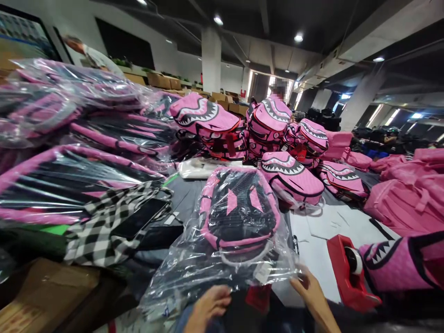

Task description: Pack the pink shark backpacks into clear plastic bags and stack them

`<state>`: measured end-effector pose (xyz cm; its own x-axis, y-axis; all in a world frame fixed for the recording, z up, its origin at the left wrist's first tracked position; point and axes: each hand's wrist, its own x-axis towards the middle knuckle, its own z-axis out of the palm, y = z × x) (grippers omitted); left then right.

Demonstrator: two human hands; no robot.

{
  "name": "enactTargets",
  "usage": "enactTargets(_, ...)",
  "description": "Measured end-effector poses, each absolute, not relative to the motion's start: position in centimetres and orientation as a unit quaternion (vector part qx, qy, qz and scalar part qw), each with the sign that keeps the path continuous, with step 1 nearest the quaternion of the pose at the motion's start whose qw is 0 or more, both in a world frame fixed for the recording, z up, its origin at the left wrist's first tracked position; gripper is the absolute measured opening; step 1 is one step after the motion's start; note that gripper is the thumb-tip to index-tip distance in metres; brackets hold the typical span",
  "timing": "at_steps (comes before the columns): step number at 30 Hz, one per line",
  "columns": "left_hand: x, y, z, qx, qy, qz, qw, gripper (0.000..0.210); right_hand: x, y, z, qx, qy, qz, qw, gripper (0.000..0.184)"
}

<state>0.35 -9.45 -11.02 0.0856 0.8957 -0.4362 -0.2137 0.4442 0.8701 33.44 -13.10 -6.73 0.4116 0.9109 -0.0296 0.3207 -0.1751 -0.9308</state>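
Right hand (308, 287) pinches the near edge of a clear plastic bag (178, 277); left hand (212, 303) is curled at the same edge, blurred, its hold impossible to tell. Directly beyond both lies the bagged backpack (239, 226), black panel up, long axis running away from the hands; loose plastic intervenes. Right of the grip: a red tape dispenser (338, 266). Left: a checked cloth (100, 233). Farther off, shark-mouth backpacks (293, 180) block the way ahead.
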Motion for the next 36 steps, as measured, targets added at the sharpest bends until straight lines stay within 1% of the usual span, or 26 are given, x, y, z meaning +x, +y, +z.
enactTargets(1,2.8,-9.6,-10.7,0.411,0.494,0.39,0.659,0.064,32.7,-12.6,-6.8,-0.703,-0.434,0.308,0.472,0.061)
enactTargets(3,7.1,-8.9,-10.0,0.528,0.462,0.372,0.608,0.064,31.8,-11.7,-6.8,-0.722,-0.408,0.281,0.483,0.061)
enactTargets(5,10.2,-7.5,-9.4,0.529,0.483,0.378,0.586,0.06,31.6,-11.6,-7.0,-0.728,-0.391,0.269,0.494,0.057)
enactTargets(9,11.8,-5.7,-9.0,0.453,0.484,0.345,0.664,0.052,31.4,-14.2,-8.0,-0.725,-0.43,0.284,0.457,0.046)
enactTargets(12,10.7,-6.1,-7.9,0.442,0.423,0.28,0.74,0.049,30.1,-16.5,-8.3,-0.66,-0.478,0.372,0.444,0.046)
enactTargets(14,10.0,-6.7,-6.6,0.448,0.365,0.275,0.768,0.042,28.7,-17.4,-8.3,-0.606,-0.475,0.445,0.457,0.048)
enactTargets(16,9.9,-7.2,-5.4,0.462,0.341,0.308,0.759,0.035,27.4,-18.0,-8.4,-0.575,-0.434,0.499,0.482,0.053)
enactTargets(19,10.5,-7.6,-4.9,0.447,0.364,0.317,0.753,0.037,26.3,-18.7,-9.2,-0.546,-0.355,0.557,0.515,0.062)
enactTargets(21,10.8,-7.6,-5.4,0.441,0.367,0.298,0.763,0.037,26.3,-19.2,-9.7,-0.545,-0.32,0.571,0.524,0.063)
enactTargets(23,11.0,-7.6,-6.3,0.468,0.375,0.293,0.744,0.037,26.8,-19.6,-10.1,-0.554,-0.299,0.567,0.531,0.062)
enactTargets(27,11.0,-7.9,-8.6,0.564,0.429,0.321,0.629,0.037,27.7,-19.7,-10.3,-0.567,-0.273,0.568,0.53,0.064)
enactTargets(28,11.0,-8.0,-9.0,0.596,0.437,0.311,0.597,0.037,27.7,-19.5,-10.3,-0.579,-0.283,0.557,0.524,0.065)
enactTargets(30,10.7,-8.3,-9.5,0.681,0.44,0.261,0.524,0.033,27.4,-19.0,-10.3,-0.627,-0.326,0.489,0.512,0.065)
enactTargets(32,10.3,-8.3,-9.1,0.789,0.419,0.172,0.415,0.025,26.9,-18.6,-10.2,-0.678,-0.374,0.391,0.497,0.06)
enactTargets(34,10.0,-8.0,-7.7,0.887,0.358,0.074,0.281,0.012,26.7,-18.7,-10.2,-0.717,-0.402,0.3,0.484,0.055)
enactTargets(35,10.1,-7.6,-6.6,0.926,0.309,0.049,0.208,0.01,26.6,-18.9,-10.2,-0.732,-0.41,0.262,0.477,0.052)
enactTargets(36,10.3,-7.1,-5.4,0.957,0.252,0.05,0.136,0.014,26.6,-19.3,-10.3,-0.742,-0.42,0.228,0.469,0.05)
